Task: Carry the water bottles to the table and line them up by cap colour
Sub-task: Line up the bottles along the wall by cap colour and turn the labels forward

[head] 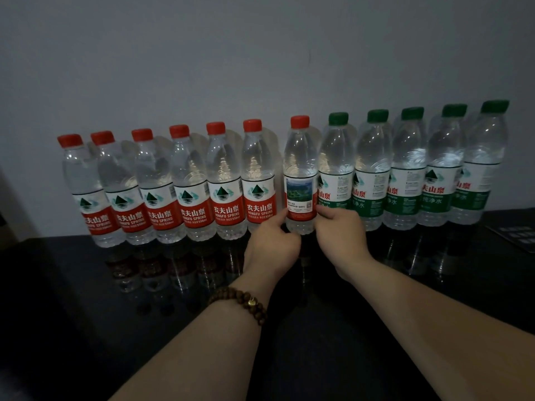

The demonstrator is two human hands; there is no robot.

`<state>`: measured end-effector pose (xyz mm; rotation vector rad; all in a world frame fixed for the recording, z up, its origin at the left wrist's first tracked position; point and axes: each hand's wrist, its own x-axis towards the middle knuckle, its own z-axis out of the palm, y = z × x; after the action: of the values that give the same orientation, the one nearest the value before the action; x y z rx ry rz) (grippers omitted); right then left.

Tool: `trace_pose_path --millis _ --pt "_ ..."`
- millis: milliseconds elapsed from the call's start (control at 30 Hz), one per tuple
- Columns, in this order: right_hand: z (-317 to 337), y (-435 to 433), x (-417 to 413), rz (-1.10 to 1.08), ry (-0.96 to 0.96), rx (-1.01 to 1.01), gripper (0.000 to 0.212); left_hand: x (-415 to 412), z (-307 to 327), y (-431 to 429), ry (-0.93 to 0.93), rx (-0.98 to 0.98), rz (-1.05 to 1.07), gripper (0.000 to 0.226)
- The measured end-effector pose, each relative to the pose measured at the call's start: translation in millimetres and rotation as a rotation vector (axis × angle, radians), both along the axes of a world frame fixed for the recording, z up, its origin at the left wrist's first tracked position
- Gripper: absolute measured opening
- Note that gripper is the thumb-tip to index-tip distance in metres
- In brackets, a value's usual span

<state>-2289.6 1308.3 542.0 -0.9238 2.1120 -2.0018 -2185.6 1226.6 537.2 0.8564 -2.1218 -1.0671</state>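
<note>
A row of water bottles stands against the wall on the dark table point(86, 299). Several red-capped bottles point(191, 183) fill the left part, several green-capped bottles point(405, 169) the right part. Between the two groups stands one more red-capped bottle point(299, 157), its label turned so a picture panel faces me. My left hand point(272, 247) touches its lower left side with thumb and fingertips. My right hand point(340, 235) pinches its lower right side. A small gap separates this bottle from the red group on its left; it sits close to the first green-capped bottle.
The glossy black tabletop reflects the bottles. A dark flat object point(515, 235) lies at the right edge. A brown shape point(7, 224) shows at the far left. A beaded bracelet point(246, 302) is on my left wrist. A plain wall point(260, 53) backs the row.
</note>
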Motion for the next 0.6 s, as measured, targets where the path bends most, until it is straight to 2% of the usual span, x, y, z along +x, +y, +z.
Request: trace_pose_path --millis 133,267,433,533,600 --pt "-3.3 -2.7 -4.8 0.036 -0.071 -0.009 0.04 -0.5 0.4 0.4 0.01 0.024 0.01 0.075" --pt "-2.9 -2.2 -5.3 0.021 -0.11 -0.042 0.036 0.0 -1.4 -1.7 0.109 0.072 0.07 0.062" --pt "-2.5 -2.3 -2.8 0.051 -0.067 -0.02 0.039 1.1 1.2 2.6 0.014 0.035 0.022 0.071" --pt "-3.7 -1.7 -6.6 0.026 -0.129 -0.049 0.037 -1.0 1.9 2.8 -0.029 0.024 -0.005 0.06" --pt "-3.3 -0.8 -7.7 0.006 -0.147 -0.062 0.034 -1.2 1.8 2.4 0.013 0.054 0.013 0.063"
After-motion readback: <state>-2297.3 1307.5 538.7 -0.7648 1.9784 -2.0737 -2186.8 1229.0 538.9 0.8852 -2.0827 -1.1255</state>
